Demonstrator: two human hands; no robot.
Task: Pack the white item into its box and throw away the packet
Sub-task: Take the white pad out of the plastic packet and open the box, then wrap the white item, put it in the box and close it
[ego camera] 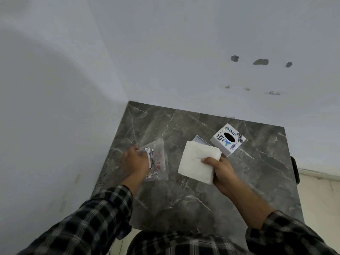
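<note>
Hands over marble table (pixel 193 208), bare toward its near edge
Right hand (pixel 223 173) pinches tissue stack (pixel 196 162), hiding the box base (pixel 201 141); left hand (pixel 135 161) grips clear packet (pixel 156 159), print blurred

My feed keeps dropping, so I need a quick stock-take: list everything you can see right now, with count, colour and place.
tissue stack: one, white, held above the table's middle, in front of the tray
plastic packet: one, clear with printed label, left part of the table
box lid: one, white with stickers and oval hole, far right of the table
box tray: one, pale, open, mostly hidden behind the tissues
table: one, dark grey marble, against the white wall
wall holes: three, dark, upper right
left hand: on the packet
right hand: fingers pinching the tissues
</note>
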